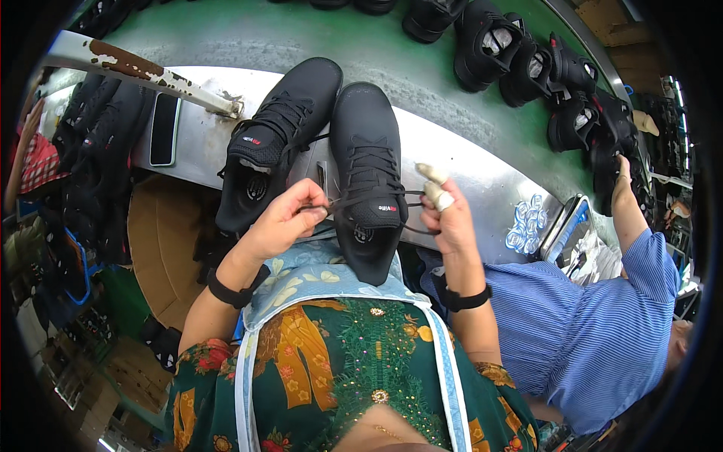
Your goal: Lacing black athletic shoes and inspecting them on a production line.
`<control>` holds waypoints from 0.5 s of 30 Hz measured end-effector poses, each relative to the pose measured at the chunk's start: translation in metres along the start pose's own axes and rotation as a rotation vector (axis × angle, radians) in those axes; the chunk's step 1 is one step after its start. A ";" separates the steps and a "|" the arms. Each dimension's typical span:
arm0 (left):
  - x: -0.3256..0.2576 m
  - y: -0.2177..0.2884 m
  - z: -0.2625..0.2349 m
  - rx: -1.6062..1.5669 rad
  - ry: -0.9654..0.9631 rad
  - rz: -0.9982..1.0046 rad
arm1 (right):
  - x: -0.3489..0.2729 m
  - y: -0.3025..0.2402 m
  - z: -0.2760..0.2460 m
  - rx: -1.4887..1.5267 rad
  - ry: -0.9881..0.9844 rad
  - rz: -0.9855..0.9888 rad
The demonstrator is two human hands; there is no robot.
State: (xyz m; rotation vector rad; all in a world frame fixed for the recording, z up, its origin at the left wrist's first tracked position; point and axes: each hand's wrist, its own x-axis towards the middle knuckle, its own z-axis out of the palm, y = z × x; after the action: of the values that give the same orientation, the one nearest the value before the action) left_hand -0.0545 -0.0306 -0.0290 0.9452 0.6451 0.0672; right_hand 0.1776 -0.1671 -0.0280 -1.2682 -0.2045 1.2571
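Two black lace-up sneakers lie in front of me, toes pointing away. The nearer-to-centre sneaker (367,124) rests partly over the metal edge, its heel toward my apron (294,279). My left hand (285,222) pinches a dark shoelace end on the left of that sneaker's tongue. On its other side, my right hand (449,226), with pale covers on some fingers, has its fingers closed on the shoelace (413,193), which runs across to the shoe. The other sneaker (305,87) sits to the left, its laces threaded and its opening toward me.
A rusty white metal bar (151,71) slants over the metal ledge (482,173). A phone (164,129) lies at left, round blue-and-white stickers (527,224) at right. More black shoes (486,49) stand on the green belt (301,26). A co-worker in blue stripes (580,324) reaches toward them.
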 end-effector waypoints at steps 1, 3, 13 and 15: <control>0.001 0.000 -0.002 -0.033 -0.035 0.043 | -0.001 0.006 -0.005 0.042 0.063 0.139; 0.000 0.002 -0.005 0.476 -0.034 0.290 | -0.004 0.015 -0.013 0.113 0.054 0.077; -0.002 0.013 0.016 0.866 -0.017 0.557 | -0.007 0.002 -0.001 -0.074 -0.026 -0.163; -0.002 0.016 0.016 0.849 0.022 0.499 | -0.009 -0.002 0.000 -0.218 0.041 -0.210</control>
State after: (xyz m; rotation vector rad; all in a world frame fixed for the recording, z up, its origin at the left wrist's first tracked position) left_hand -0.0437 -0.0334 -0.0088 1.9180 0.4355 0.2599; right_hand 0.1759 -0.1737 -0.0218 -1.4175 -0.4433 1.0488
